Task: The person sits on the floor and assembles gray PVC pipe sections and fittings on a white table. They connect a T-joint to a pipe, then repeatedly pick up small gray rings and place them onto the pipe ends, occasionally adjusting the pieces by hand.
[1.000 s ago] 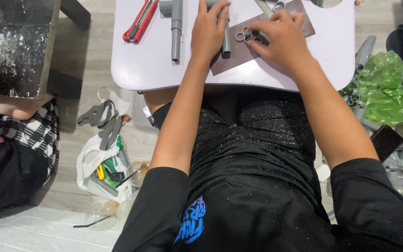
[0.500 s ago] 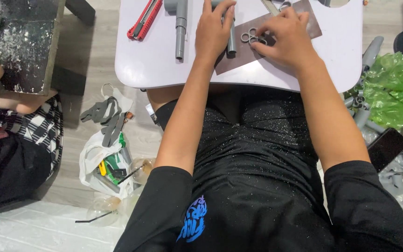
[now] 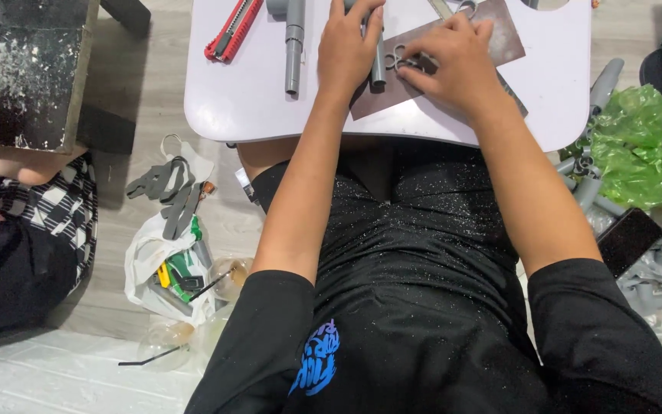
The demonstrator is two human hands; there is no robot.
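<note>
My left hand (image 3: 350, 46) lies over a short grey pipe (image 3: 378, 73) on the white table (image 3: 270, 115), fingers curled around it. Only the pipe's near end shows below the palm. My right hand (image 3: 457, 65) rests on a brown sheet (image 3: 503, 38), fingertips pinching a small metal piece with ring-shaped loops (image 3: 396, 57) right beside the pipe. The two hands almost touch. A longer grey pipe (image 3: 294, 46) lies left of my left hand, and a red utility knife (image 3: 231, 31) lies further left.
A white plastic bag (image 3: 155, 261) with tools and grey strips (image 3: 166, 188) lies on the floor at left. Another person's leg and checked cloth (image 3: 47, 207) sit at far left beside a dark box (image 3: 32, 69). Green bag (image 3: 634, 146), grey pipes and a dark phone (image 3: 628, 239) lie at right.
My head view has drifted, so the table sits slightly further right in frame. Both hands stay on the pipe and the metal piece, with only small finger movements.
</note>
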